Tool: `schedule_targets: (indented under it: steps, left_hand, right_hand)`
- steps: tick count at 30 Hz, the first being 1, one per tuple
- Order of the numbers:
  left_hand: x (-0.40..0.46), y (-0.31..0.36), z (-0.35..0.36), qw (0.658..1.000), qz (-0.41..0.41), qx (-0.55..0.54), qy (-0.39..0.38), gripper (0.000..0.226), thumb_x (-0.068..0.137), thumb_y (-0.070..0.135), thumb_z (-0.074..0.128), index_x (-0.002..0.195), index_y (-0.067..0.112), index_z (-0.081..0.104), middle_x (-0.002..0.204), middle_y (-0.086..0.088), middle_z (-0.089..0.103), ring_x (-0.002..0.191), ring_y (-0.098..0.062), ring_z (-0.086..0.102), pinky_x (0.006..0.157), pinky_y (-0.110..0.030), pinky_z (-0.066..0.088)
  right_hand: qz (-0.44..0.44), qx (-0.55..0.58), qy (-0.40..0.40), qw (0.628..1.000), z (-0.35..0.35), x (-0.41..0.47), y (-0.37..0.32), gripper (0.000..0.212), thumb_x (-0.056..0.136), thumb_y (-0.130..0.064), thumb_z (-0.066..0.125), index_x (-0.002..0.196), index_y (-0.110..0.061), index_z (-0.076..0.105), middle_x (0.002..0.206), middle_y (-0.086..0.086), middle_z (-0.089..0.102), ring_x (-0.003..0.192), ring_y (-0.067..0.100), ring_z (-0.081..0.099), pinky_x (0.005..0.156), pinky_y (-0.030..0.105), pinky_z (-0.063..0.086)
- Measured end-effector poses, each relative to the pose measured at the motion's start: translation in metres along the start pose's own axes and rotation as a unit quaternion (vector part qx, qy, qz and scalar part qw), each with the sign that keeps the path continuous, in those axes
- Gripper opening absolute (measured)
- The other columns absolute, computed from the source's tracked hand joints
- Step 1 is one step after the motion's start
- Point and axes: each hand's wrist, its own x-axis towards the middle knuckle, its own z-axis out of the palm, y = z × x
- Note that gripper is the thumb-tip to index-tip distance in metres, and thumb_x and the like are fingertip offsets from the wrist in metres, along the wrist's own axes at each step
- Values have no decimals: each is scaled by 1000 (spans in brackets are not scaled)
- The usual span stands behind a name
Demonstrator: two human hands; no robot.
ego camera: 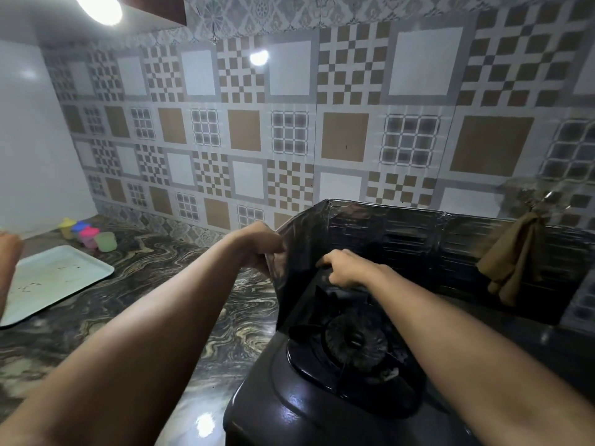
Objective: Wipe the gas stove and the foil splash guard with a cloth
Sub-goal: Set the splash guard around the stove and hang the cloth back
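Observation:
A black gas stove sits at the lower middle, its burner in plain sight. The dark, shiny foil splash guard stands around the stove's back and left side. My left hand grips the guard's left panel at its front edge. Inside the guard, my right hand rests closed against that panel above the burner; I cannot tell whether it holds anything. A brown cloth hangs over the guard's top edge at the right, away from both hands.
A marbled dark countertop runs left of the stove. On it lie a white tray and several small coloured cups near the patterned tile wall. Another person's hand shows at the left edge.

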Motion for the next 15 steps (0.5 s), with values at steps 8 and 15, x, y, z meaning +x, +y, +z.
schedule_targets:
  steps: [8, 15]
  left_hand:
    - [-10, -19, 3, 998, -1, -36, -50, 12, 88, 10, 65, 88, -2, 61, 78, -15, 62, 67, -25, 64, 64, -46, 61]
    - [-16, -25, 9, 993, -20, -98, -57, 18, 95, 16, 58, 95, -3, 60, 97, -21, 63, 82, -35, 65, 72, -60, 56]
  right_hand:
    - [16, 14, 36, 999, 5, -6, 2, 44, 84, -15, 54, 126, -24, 63, 121, 9, 65, 108, 27, 62, 89, 34, 54]
    - [39, 50, 59, 996, 5, -10, 4, 49, 85, -13, 54, 133, -23, 58, 131, 10, 60, 118, 28, 58, 98, 35, 49]
